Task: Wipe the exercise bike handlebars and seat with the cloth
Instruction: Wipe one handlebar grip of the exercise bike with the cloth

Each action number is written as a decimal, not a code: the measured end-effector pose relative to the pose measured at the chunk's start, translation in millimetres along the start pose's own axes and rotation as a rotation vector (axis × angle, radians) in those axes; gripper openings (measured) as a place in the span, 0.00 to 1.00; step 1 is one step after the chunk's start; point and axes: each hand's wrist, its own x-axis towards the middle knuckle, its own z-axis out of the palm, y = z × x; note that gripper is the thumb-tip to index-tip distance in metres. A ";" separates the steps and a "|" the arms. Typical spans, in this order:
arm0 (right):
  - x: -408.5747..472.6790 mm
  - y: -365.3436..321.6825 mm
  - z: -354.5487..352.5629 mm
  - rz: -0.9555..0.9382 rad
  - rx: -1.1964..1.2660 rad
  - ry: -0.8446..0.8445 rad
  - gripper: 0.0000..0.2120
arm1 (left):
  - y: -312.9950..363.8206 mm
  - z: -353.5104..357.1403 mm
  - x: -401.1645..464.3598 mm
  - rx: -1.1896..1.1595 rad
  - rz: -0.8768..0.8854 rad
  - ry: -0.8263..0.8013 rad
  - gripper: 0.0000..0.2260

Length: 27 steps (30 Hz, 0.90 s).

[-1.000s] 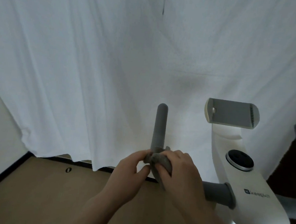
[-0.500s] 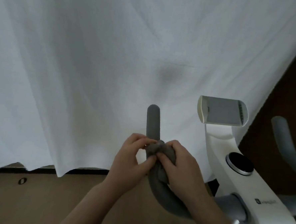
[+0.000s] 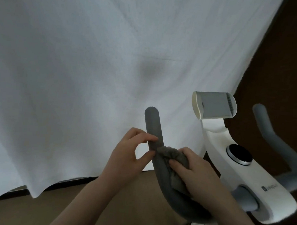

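Note:
The grey left handlebar [image 3: 153,124] of the white exercise bike [image 3: 255,172] curves up in the middle of the view. My right hand [image 3: 197,174] grips a brownish-grey cloth [image 3: 172,153] bunched against the bar's right side. My left hand [image 3: 129,153] is at the bar's left side, with fingertips and thumb touching the bar just beside the cloth. The right handlebar [image 3: 271,140] rises at the far right. The seat is out of view.
A white sheet [image 3: 95,65] hangs close behind the bike. The bike's phone holder [image 3: 214,106] and round black knob [image 3: 239,154] sit right of my hands. Wooden floor [image 3: 51,209] shows below, and a dark brown surface [image 3: 287,51] at the upper right.
My view has swung right and down. My left hand has let go of the cloth and opened onto the bar. My right hand has slid the cloth to the bar's right side.

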 end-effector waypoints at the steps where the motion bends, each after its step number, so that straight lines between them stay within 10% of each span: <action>1: -1.5 -1.1 -3.6 0.042 0.005 -0.031 0.08 | -2.0 -1.7 -0.5 -0.003 0.014 -0.008 0.14; 15: -61.1 -17.0 27.2 0.056 -0.051 0.382 0.05 | -23.6 2.3 8.9 0.239 0.371 -0.227 0.16; 27: -53.1 -18.2 66.3 -0.125 -0.252 0.822 0.12 | -11.6 3.6 -7.0 0.172 0.235 -0.292 0.23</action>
